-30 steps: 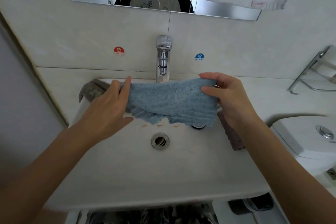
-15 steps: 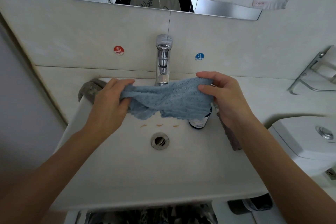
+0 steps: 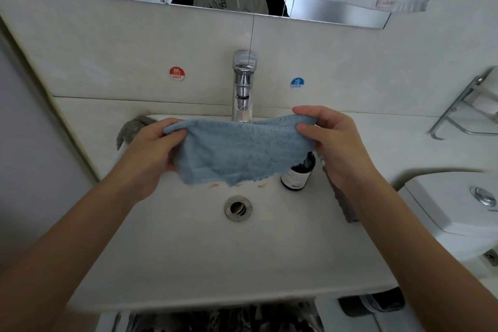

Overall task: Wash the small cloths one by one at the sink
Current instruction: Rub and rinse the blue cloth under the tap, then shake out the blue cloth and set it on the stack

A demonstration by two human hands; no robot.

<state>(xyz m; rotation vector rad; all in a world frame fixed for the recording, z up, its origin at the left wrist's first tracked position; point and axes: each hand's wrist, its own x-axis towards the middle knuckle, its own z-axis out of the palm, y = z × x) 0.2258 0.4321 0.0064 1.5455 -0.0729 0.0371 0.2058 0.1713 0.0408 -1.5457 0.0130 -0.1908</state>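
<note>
Now hands [image 3: 242,148] stretch blue cloth [image 3: 242,153] over sink [image 3: 188,250].

Soft, even, cool daylight-like light throughout; source not seen. No hard shadows: only faint shade cast under blue cloth [image 3: 242,153] onto sink [image 3: 204,256] basin. Bright glints caught on chrome faucet [image 3: 244,83] and on mirror strip [image 3: 336,12] at top. Strong wide-angle bending seen: wall lines bowed, forearms stretched toward lower corners. Centre rendered sharp, cloth weave readable. Edges softened; wire rack [image 3: 469,113] at right edge smeared. Dark, murky band below sink's front edge.
</note>
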